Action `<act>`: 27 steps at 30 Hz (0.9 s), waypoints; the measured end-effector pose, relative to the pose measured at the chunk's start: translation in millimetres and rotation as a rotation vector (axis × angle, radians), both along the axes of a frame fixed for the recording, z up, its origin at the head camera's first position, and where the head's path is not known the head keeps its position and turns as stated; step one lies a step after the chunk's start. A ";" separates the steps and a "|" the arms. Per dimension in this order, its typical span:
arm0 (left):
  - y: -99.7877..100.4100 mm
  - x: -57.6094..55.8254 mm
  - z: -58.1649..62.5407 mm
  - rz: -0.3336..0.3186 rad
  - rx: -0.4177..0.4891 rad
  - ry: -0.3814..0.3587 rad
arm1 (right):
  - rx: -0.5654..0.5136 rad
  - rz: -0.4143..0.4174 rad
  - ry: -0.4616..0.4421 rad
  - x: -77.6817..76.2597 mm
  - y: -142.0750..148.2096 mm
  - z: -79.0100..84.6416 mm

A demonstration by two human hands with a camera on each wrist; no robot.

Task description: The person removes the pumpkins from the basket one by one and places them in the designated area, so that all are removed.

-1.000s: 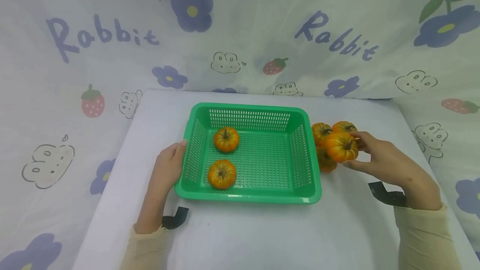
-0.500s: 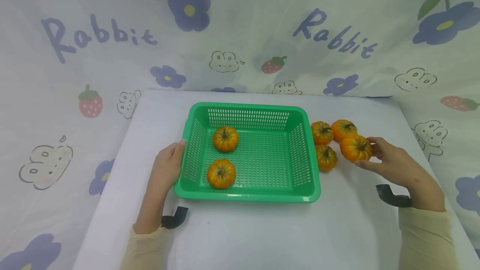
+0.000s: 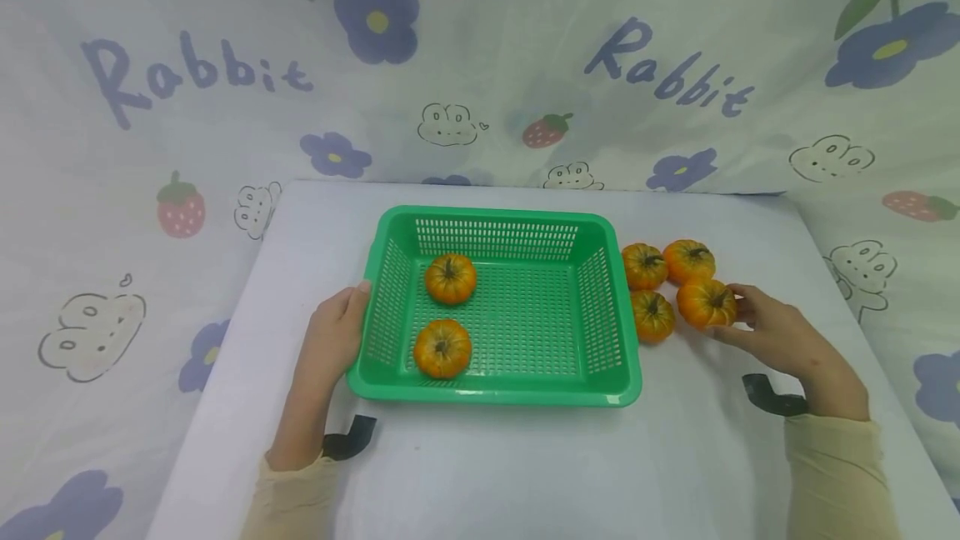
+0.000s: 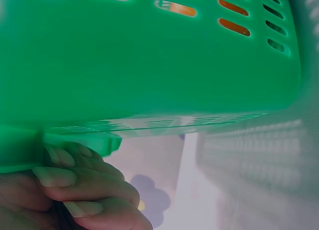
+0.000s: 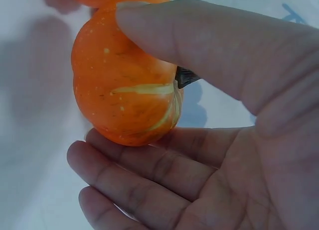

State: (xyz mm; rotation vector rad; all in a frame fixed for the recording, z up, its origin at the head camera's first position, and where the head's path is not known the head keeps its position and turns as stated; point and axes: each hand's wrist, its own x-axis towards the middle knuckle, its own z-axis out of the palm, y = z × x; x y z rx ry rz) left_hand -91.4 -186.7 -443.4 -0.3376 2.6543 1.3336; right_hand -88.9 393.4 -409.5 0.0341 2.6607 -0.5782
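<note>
In the head view, the round, ribbed orange pumpkin (image 3: 706, 303) in the person's right hand (image 3: 780, 332) has moved rightward, away from the green rectangular plastic basket (image 3: 495, 397), beside three similar pumpkins (image 3: 653, 316) on the white worktop (image 3: 480, 473); two pumpkins (image 3: 443, 348) sit inside the basket. Left wrist view: the left hand (image 4: 94, 190) grips the basket's rim, fingers curled. Right wrist view: thumb and fingers pinch the held pumpkin.

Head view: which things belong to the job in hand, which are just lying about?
In the job, judging by contact:
green basket, gripped by the left hand
pumpkin held by the right hand
probably two pumpkins inside the basket, three pumpkins beside it

Just there:
white table
printed cloth behind
black piece at each wrist
</note>
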 end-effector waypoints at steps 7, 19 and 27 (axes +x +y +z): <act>1.1 -1.4 0.2 -0.002 0.000 0.006 | -0.025 -0.012 -0.009 -0.7 2.7 -8.1; 2.2 1.6 0.1 0.015 0.002 0.028 | -0.020 -0.021 -0.022 -1.9 3.1 -19.8; 2.5 1.0 1.5 0.021 -0.002 0.022 | -0.022 -0.012 -0.004 -2.7 1.5 -22.2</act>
